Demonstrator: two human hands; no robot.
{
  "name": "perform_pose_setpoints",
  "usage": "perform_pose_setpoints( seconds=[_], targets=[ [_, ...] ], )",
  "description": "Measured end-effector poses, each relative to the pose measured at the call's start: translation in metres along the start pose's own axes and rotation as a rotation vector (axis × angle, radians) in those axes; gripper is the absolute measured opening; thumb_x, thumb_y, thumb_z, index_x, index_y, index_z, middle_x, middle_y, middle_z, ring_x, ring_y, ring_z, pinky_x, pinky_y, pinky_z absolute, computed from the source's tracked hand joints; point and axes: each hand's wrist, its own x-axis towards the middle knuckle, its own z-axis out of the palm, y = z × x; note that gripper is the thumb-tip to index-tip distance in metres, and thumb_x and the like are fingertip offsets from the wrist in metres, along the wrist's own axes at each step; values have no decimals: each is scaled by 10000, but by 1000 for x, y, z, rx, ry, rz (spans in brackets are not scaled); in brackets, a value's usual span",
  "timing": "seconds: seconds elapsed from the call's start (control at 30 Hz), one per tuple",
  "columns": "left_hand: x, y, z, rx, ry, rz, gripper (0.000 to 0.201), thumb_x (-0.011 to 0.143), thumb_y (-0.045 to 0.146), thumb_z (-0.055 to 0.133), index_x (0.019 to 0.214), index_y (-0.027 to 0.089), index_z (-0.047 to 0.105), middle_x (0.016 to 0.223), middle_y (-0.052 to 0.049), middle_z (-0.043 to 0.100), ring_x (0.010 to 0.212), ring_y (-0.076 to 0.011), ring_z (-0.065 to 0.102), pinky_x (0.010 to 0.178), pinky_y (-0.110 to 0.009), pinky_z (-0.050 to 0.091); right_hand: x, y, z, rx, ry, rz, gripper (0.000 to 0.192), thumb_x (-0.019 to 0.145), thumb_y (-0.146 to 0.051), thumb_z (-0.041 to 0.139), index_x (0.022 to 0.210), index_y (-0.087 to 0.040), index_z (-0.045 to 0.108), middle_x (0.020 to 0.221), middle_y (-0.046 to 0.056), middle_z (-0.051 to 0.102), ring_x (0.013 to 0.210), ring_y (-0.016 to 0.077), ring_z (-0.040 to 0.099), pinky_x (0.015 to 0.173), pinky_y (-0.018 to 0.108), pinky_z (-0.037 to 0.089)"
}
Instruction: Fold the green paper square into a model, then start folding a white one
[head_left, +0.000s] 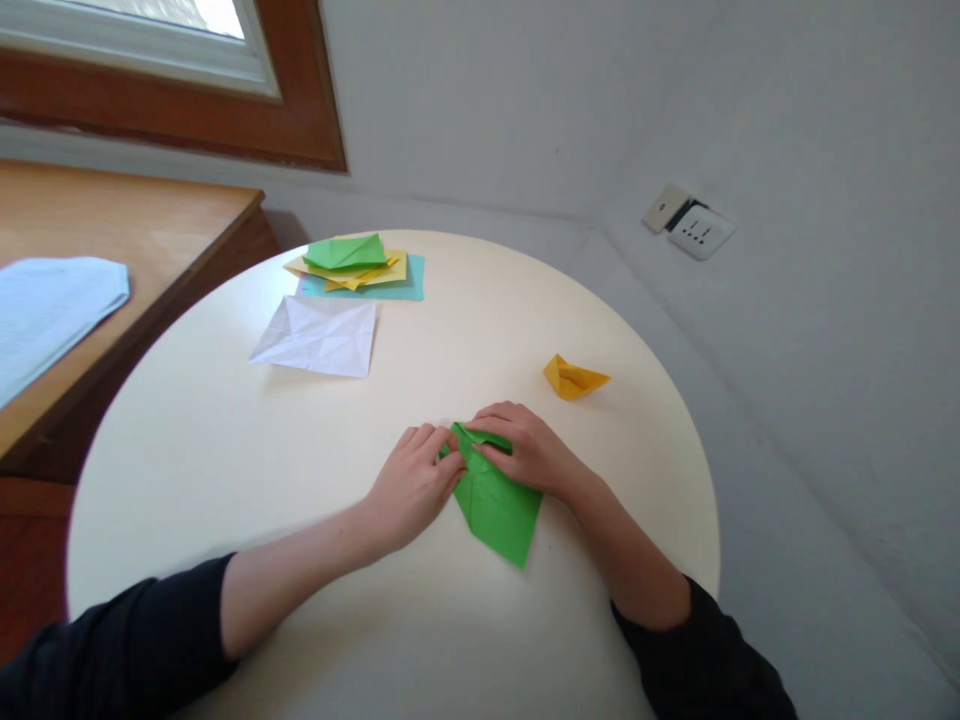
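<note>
My sleeves are dark, pushed up the forearms, and both arms reach in over the round cream bench [225, 440]. Nearest me lies the green folded paper [496, 510], flat on the bench near its middle, its point aimed back at me. My left hand [411, 487] pinches its upper left edge, fingers curled shut on the paper. My right hand [529, 450] presses down on the top fold, fingertips closed on that edge. Beyond, to the right and apart, sits a small yellow folded piece [574, 377]. Farther left lies a creased white sheet [319, 336]. Behind it rests a stack of green, yellow and teal papers [360, 268].
</note>
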Motion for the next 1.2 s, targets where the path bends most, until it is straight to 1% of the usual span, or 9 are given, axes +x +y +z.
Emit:
perform_pose_setpoints(
  seconds=[0.17,0.33,0.47,0.6,0.7,0.77,0.93,1.07,1.2],
  targets=[
    [-4,9,0,65,-59,107,196,867,115,429,807,125,615,847,-95,572,835,-209,517,755,-352,457,2,4,7,18,77,83,99,815,-168,566,885,-186,634,873,52,667,842,178,581,787,322,455],
    [-10,17,-2,146,-133,125,198,863,121,416,840,104,612,867,-112,573,867,-228,526,792,-362,459,5,9,14,6,156,203,64,812,-172,570,772,-193,616,769,28,642,767,165,565,728,287,450],
    [-8,18,-4,170,-171,104,207,877,155,391,895,104,591,905,-118,579,835,-229,534,755,-361,463,7,10,18,-50,189,238,56,796,-178,593,743,-189,604,753,25,621,747,168,553,699,284,436],
    [-5,16,-7,164,-192,70,170,864,204,412,899,119,555,1086,-164,559,876,-248,532,771,-385,450,7,9,20,-126,256,160,67,795,-168,597,732,-191,606,773,29,626,761,178,547,719,311,403],
    [-6,14,-9,167,-191,52,166,856,254,429,921,139,530,1233,-178,497,992,-281,506,861,-441,405,5,10,20,-142,270,64,84,807,-144,576,747,-190,613,778,31,627,771,174,547,729,312,388],
    [-8,12,-9,163,-188,37,178,863,281,417,936,154,517,1285,-181,463,1088,-307,466,921,-497,351,4,11,18,-161,254,16,105,807,-116,559,755,-186,617,781,35,630,778,176,544,729,310,384],
    [-8,8,-7,137,-205,23,218,879,319,385,962,162,512,1320,-208,436,1239,-324,366,1009,-591,195,1,12,14,-236,189,-74,155,804,-69,520,778,-179,625,808,43,642,784,182,532,726,305,380],
    [-9,7,-4,120,-195,8,246,888,332,371,982,164,525,1337,-196,436,1263,-304,354,1031,-601,147,1,12,11,-255,152,-105,146,811,-77,523,816,-172,635,827,49,651,789,181,537,734,300,386],
    [-10,7,-3,114,-177,2,304,896,336,354,1072,153,521,1341,-199,438,1274,-292,347,1043,-603,115,1,10,8,-246,105,-100,139,811,-80,534,835,-166,641,838,52,654,797,178,551,746,303,398]
  ],
)
